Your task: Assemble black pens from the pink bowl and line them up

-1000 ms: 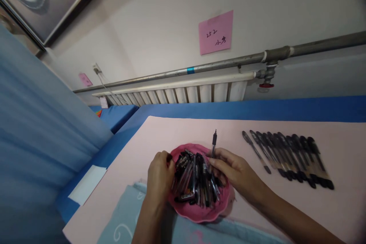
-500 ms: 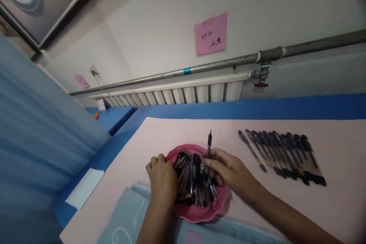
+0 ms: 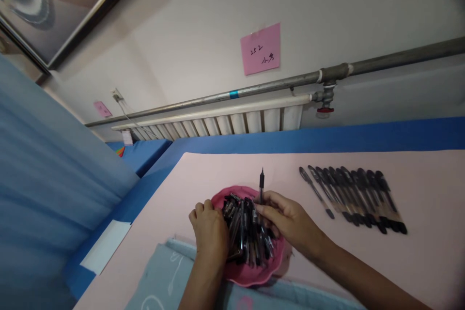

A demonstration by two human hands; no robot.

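My right hand (image 3: 288,218) pinches a black gel pen (image 3: 262,183), uncapped, its tip pointing up. Its lower end is hidden by the fingers and the pile. Below it is a pink scalloped bowl (image 3: 250,279) filled with loose pen parts (image 3: 244,227), clear barrels and black caps among them. My left hand (image 3: 210,230) rests over the bowl's left side with curled fingers; whatever they hold is hidden. To the right, several capped black pens (image 3: 358,198) lie side by side in a slanted row, with one pen (image 3: 315,191) slightly apart at its left end.
Pink paper (image 3: 428,252) covers the blue table (image 3: 232,143). A folded light-blue cloth (image 3: 163,271) lies in front of the bowl, and a white sheet (image 3: 106,246) at the left edge. Behind run a radiator (image 3: 254,121) and a pipe (image 3: 290,82). A blue curtain (image 3: 54,169) hangs left.
The camera view has shifted slightly. My left hand has moved a little inward over the bowl. My right hand still holds the pen upright in nearly the same place.
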